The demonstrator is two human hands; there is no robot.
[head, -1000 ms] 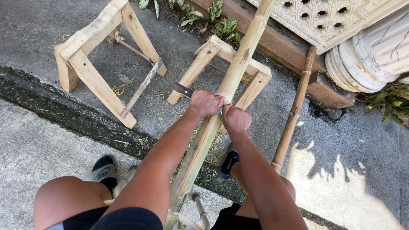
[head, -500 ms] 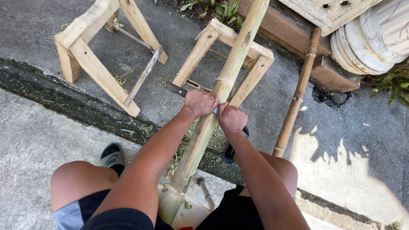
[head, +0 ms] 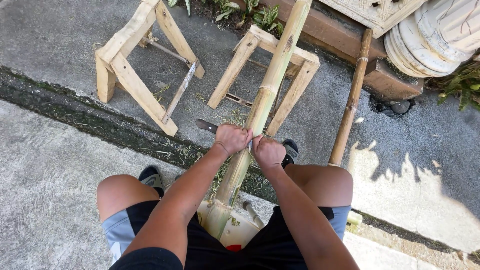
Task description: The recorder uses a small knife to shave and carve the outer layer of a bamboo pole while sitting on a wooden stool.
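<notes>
Here, both hands grip a blade [head: 207, 126] across the bamboo pole [head: 270, 85].

The person is wearing shorts [head: 150, 235] that are mostly black in the middle, with light grey-blue parts on the outside of each leg. The knees are poking out bare below them. Both arms are bare, with no sleeves showing. The left hand [head: 231, 138] and the right hand [head: 268, 151] are wearing no gloves. A thin band is going around the left wrist [head: 218, 147]. The feet are wearing dark shoes [head: 151, 176] with a lighter edge around the opening.
</notes>
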